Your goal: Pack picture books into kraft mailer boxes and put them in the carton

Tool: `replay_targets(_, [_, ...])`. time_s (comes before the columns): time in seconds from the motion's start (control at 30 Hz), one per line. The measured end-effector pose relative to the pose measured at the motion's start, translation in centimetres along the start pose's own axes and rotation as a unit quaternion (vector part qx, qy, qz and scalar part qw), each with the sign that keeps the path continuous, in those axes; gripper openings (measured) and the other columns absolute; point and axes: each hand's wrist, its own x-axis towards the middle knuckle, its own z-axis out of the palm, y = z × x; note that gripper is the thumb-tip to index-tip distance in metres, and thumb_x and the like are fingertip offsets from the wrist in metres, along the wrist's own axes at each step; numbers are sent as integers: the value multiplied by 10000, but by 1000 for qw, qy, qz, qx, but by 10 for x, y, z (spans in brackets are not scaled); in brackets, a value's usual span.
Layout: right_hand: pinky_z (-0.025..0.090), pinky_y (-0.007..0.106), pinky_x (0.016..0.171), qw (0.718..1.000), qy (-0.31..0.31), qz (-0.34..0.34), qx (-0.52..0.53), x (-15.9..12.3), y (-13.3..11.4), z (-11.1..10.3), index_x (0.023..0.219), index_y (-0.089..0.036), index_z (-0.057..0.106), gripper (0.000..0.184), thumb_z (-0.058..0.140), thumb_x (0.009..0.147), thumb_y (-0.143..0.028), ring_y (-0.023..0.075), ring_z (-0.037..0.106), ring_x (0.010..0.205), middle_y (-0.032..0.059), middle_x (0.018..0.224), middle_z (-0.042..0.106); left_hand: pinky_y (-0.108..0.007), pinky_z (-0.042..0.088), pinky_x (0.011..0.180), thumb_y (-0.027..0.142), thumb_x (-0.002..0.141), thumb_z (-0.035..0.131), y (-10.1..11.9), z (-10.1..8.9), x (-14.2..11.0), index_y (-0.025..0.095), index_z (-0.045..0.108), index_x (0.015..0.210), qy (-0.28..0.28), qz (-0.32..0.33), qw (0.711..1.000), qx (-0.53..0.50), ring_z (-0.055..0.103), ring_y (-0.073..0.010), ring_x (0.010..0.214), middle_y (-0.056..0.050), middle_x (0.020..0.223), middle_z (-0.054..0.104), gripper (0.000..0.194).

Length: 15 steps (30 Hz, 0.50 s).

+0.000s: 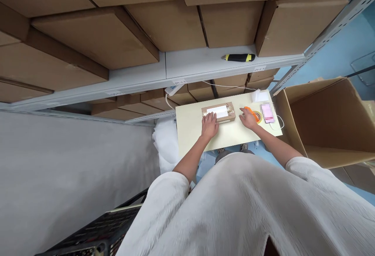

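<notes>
A small brown cardboard box [219, 112] with a white label on top lies on a pale yellow table [231, 133]. My left hand [209, 125] rests against the box's near left corner, fingers laid flat on it. My right hand [248, 118] lies to the right of the box, its fingers on an orange tape dispenser [254, 113] with a roll of tape. Both arms come out of loose white sleeves.
A pink stack of cards [267, 113] and a white object [260, 96] lie at the table's right end. A black and yellow knife [239, 57] lies on the grey shelf among large cartons. A big open carton [325, 119] stands right; a black crate [96, 232] lower left.
</notes>
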Motion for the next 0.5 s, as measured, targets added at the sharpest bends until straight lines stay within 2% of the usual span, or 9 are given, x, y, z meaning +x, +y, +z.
replay_targets(0.1, [494,559,1145,997,11,44,-69,-12,27,-10,1506,-164,646,520,537,1040,-367,403,610,1333,228,1451,669,-655,237,1389,381,1105,424,4,1,0,191,481,1709,6,-19,1000,2,351,-388,1700,-206,1768,475,635])
replay_targets(0.27, [482,576,1117,987,-24,113,-115,-17,58,-16,1339,-186,727,410,608,1012,-402,432,580,1368,236,1419,681,-608,272,1389,360,1141,350,8,4,2,228,541,1665,26,-53,998,2,386,-336,1691,-171,1737,529,573])
replay_targets(0.43, [482,602,1073,989,-47,92,-111,-10,74,-7,1320,-234,738,391,626,1010,-445,434,616,1275,198,1137,758,-599,293,1387,371,1128,379,11,7,7,241,586,1628,33,-77,996,1,406,-330,1681,-162,1719,553,556])
replay_targets(0.5, [469,616,1079,988,-56,93,-106,-6,78,-2,1336,-238,733,403,621,1011,-448,438,625,1259,195,1088,759,-596,289,1391,375,1126,383,11,9,8,242,591,1624,36,-86,996,1,400,-327,1684,-158,1720,553,555])
